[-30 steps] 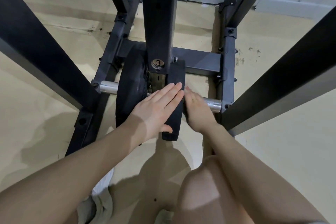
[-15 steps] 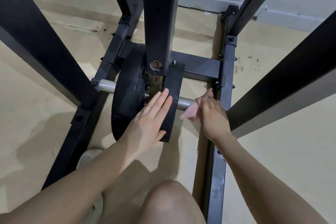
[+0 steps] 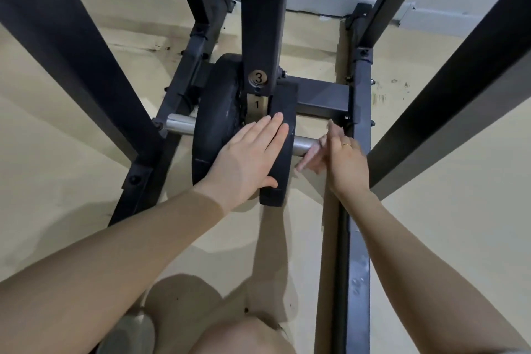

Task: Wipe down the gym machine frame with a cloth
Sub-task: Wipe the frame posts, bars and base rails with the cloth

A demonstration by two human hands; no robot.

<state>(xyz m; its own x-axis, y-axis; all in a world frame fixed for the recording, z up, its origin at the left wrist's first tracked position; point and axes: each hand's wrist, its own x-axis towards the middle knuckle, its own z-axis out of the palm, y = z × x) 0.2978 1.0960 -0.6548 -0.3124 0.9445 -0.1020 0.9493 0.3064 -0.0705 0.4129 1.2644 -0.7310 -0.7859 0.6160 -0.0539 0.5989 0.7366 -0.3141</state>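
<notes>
The black gym machine frame [image 3: 355,238] stands on a beige floor, seen from above. A steel bar [image 3: 301,144] runs across it and carries two black weight plates [image 3: 216,118]. My left hand [image 3: 247,161] lies flat with straight fingers on the nearer, thinner plate [image 3: 274,190]. To the right of that plate, my right hand [image 3: 349,165] pinches a small pale pink cloth [image 3: 309,157] against the bar. The cloth is blurred and mostly hidden by my fingers.
A central black upright [image 3: 263,23] marked 3 rises over the plates. Slanted black beams [image 3: 448,100] cross both sides of the view. The wall skirting [image 3: 316,0] is close behind. My knees and a shoe [image 3: 129,330] are at the bottom.
My right hand slid right along the steel bar, away from the plate, and the pink cloth came into sight under it. My left hand stayed flat on the plate. The camera moved slightly.
</notes>
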